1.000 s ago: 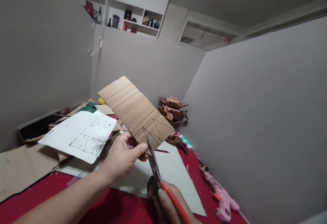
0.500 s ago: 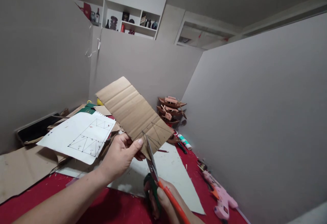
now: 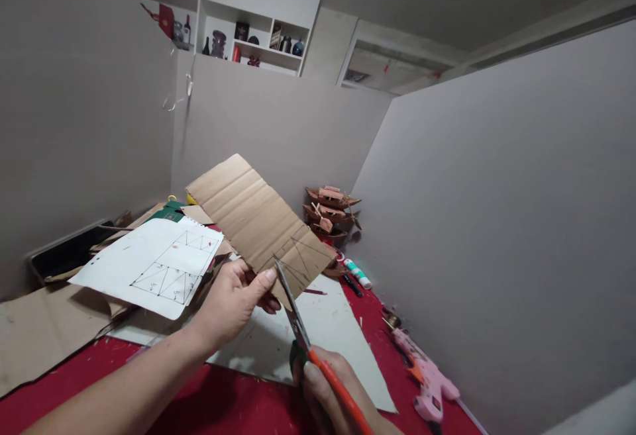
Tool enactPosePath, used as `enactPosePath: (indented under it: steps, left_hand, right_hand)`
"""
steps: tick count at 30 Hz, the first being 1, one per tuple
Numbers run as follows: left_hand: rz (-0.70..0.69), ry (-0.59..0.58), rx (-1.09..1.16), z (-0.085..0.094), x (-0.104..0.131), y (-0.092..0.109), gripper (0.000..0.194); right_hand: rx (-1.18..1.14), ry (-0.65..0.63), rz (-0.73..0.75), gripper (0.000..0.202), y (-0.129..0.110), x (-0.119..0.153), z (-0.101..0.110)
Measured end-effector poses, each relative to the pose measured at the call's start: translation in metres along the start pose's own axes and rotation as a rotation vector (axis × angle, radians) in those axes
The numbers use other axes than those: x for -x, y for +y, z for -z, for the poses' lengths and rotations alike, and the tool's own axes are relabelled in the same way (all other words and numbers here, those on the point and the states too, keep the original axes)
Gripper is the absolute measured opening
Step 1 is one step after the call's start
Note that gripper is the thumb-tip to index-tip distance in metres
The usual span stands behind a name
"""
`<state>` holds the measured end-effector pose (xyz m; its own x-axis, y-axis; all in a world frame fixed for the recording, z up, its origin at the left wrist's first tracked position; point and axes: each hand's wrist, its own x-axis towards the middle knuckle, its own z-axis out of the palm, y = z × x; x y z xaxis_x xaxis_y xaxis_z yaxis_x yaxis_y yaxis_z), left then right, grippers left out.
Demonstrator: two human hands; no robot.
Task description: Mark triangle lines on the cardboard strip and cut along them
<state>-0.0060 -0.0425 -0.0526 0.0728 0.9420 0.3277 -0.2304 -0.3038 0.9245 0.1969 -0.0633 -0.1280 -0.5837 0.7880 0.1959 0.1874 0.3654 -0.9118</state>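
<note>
My left hand [image 3: 237, 302] pinches the near edge of a brown corrugated cardboard piece [image 3: 248, 213] and holds it up over the table. Pencil lines forming triangles are drawn on its near right corner. My right hand [image 3: 332, 394] grips scissors [image 3: 303, 336] with orange and green handles. Their blades point up into the cardboard's lower edge, along a drawn line right beside my left thumb.
The red table [image 3: 233, 402] carries a white sheet with a drawn triangle pattern [image 3: 154, 263], a grey board [image 3: 328, 329], flat cardboard [image 3: 44, 329], a pink glue gun [image 3: 424, 379], a glue stick [image 3: 358, 275] and small wooden boat models [image 3: 330, 210]. Grey partition walls close in left, back and right.
The scissors have pushed slightly further into the cardboard edge. My left hand and the cardboard shifted a little lower and left; the view tilted slightly.
</note>
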Motion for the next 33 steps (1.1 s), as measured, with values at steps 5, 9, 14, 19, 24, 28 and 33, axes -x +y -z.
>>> enactPosePath:
  steps: [5,9,14,19,24,28,33]
  left_hand:
    - [0.010,-0.003,-0.016,0.000,0.000,0.001,0.045]
    - [0.022,-0.034,-0.051,-0.002,0.002,0.000,0.047]
    - [0.038,-0.047,-0.089,-0.004,0.006,-0.001,0.050]
    - [0.042,-0.006,-0.123,-0.002,0.006,-0.001,0.056]
    - [0.003,0.021,-0.154,0.000,0.003,0.000,0.052]
    - [0.002,-0.004,-0.140,0.001,0.000,-0.003,0.052]
    - [0.010,-0.030,-0.115,0.003,-0.001,-0.002,0.051]
  right_hand:
    - [0.015,0.000,0.003,0.057,-0.001,-0.003,0.001]
    - [0.053,0.021,0.069,0.059,-0.004,-0.005,0.001]
    - [0.066,0.032,0.094,0.059,-0.003,-0.007,0.003]
    - [0.043,0.007,0.081,0.058,-0.005,-0.006,0.005]
    - [0.008,0.012,0.056,0.058,-0.007,-0.004,0.001]
    - [-0.001,-0.008,0.009,0.057,-0.009,-0.002,0.001]
    - [0.039,0.007,-0.025,0.056,-0.012,0.000,0.003]
